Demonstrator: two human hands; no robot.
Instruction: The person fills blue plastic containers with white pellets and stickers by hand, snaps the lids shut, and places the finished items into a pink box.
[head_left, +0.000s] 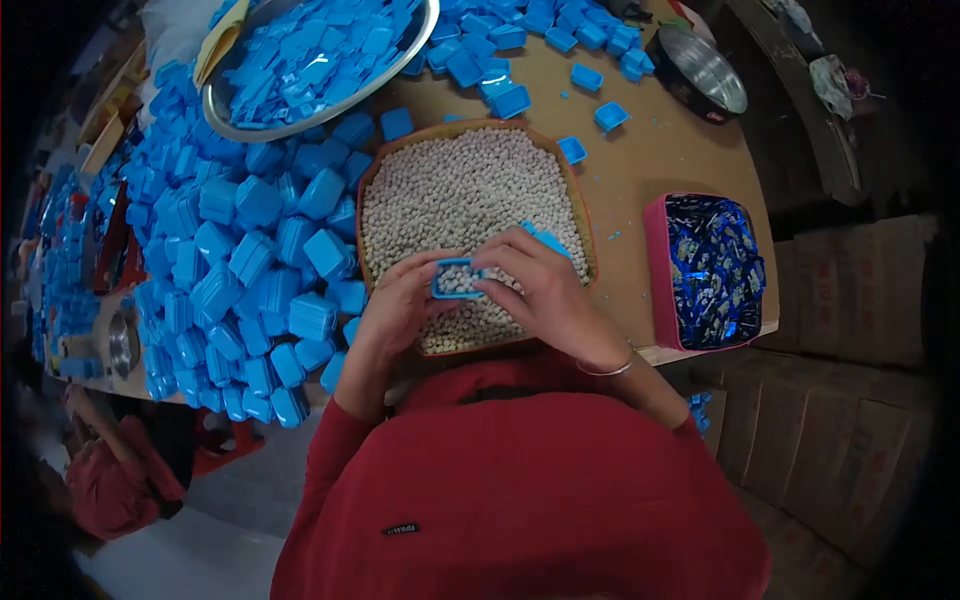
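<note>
Pale round beads fill a wide orange-rimmed tray [590, 235] in front of me. Over its near part, my left hand [400, 300] grips the left side of a small open blue plastic box [456, 295] with beads inside. My right hand [535, 290] pinches the box's right edge between thumb and fingers. Just beyond the right knuckles, a flat blue piece [545, 240] lies over the beads, partly hidden by that hand. A bracelet circles my right wrist.
Closed blue boxes [255, 255] are heaped on the left. Behind stand a metal bowl [425, 45] of flat blue pieces and open blue boxes [465, 68]. A pink-sided container [660, 275] and a round metal pan [700, 75] are on the right. Another person [115, 480] sits at lower left.
</note>
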